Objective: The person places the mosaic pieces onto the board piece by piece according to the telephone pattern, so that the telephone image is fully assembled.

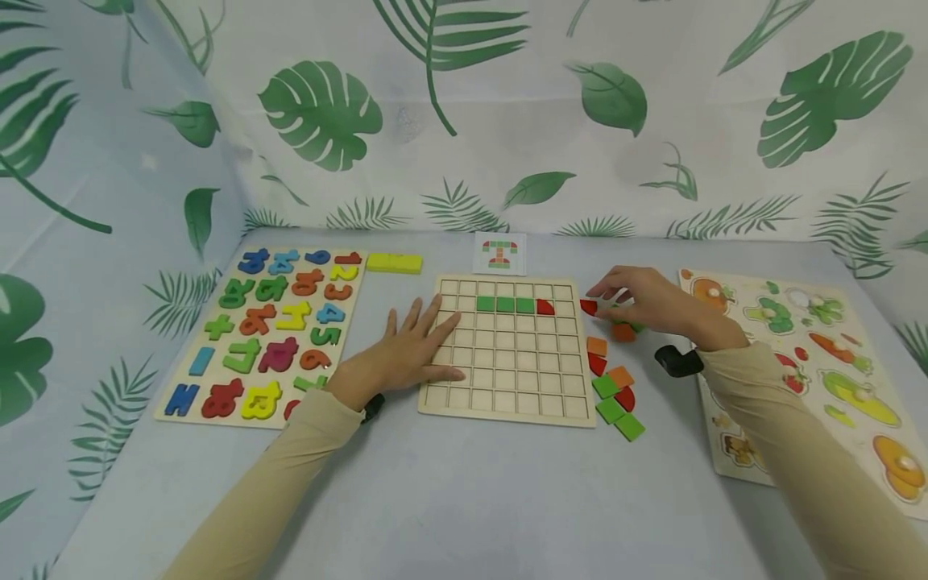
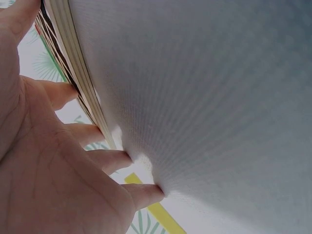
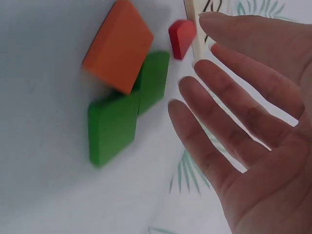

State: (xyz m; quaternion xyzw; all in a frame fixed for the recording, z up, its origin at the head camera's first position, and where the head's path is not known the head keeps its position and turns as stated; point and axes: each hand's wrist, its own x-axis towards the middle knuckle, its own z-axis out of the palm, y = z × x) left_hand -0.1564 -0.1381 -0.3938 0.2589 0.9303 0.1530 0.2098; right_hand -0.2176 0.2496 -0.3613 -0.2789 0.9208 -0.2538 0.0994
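Note:
My left hand [image 1: 406, 354] rests with fingers spread on the left side of a wooden grid board [image 1: 500, 419]; its fingertips meet the board edge and table in the left wrist view. Three green squares [image 1: 506, 304] and a red quarter-round piece [image 1: 545, 307] sit in a row near the board's top. Beyond the board's right edge, my right hand [image 1: 641, 298] reaches over the table, fingers extended. Its thumb and fingertips are right at a loose red piece [image 3: 182, 39]. Below that hand lie an orange square [image 3: 119, 46] and two green squares [image 3: 114, 129].
More loose green, orange and red pieces [image 1: 616, 403] lie right of the board. A pattern card [image 1: 500, 254] stands behind it. On the left are a number puzzle [image 1: 170, 403] and yellow blocks [image 1: 394, 263]; a vegetable puzzle [image 1: 819, 411] lies at right, under the right forearm.

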